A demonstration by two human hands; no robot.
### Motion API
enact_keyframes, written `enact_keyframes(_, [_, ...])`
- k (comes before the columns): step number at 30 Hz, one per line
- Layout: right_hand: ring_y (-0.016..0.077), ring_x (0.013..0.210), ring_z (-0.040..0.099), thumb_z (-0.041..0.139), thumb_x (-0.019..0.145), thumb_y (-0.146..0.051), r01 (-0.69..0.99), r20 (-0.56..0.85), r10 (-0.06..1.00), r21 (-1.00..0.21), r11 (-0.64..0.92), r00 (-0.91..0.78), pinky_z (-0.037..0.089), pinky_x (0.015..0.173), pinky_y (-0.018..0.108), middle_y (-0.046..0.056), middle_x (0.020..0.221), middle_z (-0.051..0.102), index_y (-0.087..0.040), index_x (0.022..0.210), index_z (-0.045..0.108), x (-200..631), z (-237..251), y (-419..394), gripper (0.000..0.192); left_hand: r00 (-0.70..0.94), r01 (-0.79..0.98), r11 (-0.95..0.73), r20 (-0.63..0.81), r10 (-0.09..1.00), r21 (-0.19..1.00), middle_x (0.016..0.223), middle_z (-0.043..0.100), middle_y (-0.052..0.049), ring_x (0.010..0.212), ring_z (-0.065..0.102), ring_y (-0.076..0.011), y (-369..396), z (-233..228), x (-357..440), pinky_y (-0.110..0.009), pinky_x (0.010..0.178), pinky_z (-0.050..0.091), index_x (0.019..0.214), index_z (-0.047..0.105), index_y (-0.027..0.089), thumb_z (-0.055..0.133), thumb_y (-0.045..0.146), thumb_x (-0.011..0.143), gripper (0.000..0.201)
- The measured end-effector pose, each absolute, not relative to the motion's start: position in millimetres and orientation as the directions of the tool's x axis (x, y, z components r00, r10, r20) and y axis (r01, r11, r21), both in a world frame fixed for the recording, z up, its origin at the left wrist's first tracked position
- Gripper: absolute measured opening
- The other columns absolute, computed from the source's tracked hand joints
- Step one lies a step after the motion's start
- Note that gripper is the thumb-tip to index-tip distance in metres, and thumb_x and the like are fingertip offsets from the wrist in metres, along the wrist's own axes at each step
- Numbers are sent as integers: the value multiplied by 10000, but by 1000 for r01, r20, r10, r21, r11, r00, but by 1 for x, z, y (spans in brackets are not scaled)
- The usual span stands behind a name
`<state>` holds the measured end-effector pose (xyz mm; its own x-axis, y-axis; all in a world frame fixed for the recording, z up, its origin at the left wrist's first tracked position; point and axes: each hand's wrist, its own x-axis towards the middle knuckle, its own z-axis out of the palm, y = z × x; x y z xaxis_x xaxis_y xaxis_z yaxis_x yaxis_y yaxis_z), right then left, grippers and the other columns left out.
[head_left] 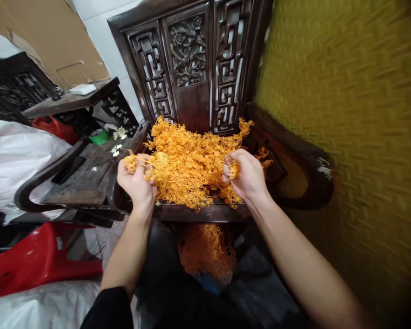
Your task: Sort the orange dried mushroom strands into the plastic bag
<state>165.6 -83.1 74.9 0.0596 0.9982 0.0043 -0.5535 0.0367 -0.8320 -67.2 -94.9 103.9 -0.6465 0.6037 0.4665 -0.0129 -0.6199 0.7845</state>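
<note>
A wide heap of small orange branched pieces (188,164), looking like plastic, covers the seat of a dark carved wooden chair (197,107). At the heap's left side, my left hand (137,185) is closed around a few orange pieces, some sticking out past the fingers. My right hand (249,177) has its fingers curled over more orange pieces at the right side of the heap. Below the seat edge, between my legs, a bag (207,256) holds more orange pieces; its lower part looks blue.
To the left stands another dark wooden chair (78,176) with pale pieces and a green roll (100,136) on its seat. A red plastic stool (37,260) and white sacks (17,160) lie further left. A yellow textured surface (349,137) rises on the right.
</note>
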Motion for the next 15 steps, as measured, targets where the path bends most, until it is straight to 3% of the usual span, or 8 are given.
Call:
enact_keyframes(3, [70,468,517,667,737,-273,-633,-80,996,-769,-83,-34,436,372,204,-6,846,685,-208,782,504,162,78,-83,181,-509,-73,-572,463,726,817,730,690,30,362,442,-18,-104,99,-51,-168,323,252,802,422,201,815,362,800,425])
enact_keyframes(8, [84,661,646,692,699,-158,-728,-298,947,-623,-286,-117,443,422,119,14,891,710,-202,923,559,153,76,-81,264,-438,-86,-551,465,769,830,740,723,9,344,455,-30,-110,95,-38,-177,301,249,779,435,200,807,331,820,396])
enact_keyframes(12, [43,602,560,791,690,-133,-672,-175,938,-659,-338,-300,371,390,116,1,1004,706,-229,1079,652,155,76,-81,425,-367,-37,-539,491,790,841,655,683,32,335,455,-43,-111,89,-36,-192,312,293,732,410,209,801,326,830,420])
enact_keyframes(15, [31,531,440,867,686,-228,-622,-84,890,-686,-378,-449,200,360,129,-36,843,631,-243,1047,693,155,78,-87,401,-294,7,-549,526,798,836,539,589,65,354,483,-64,-113,85,-34,-199,345,334,697,377,219,799,326,832,457])
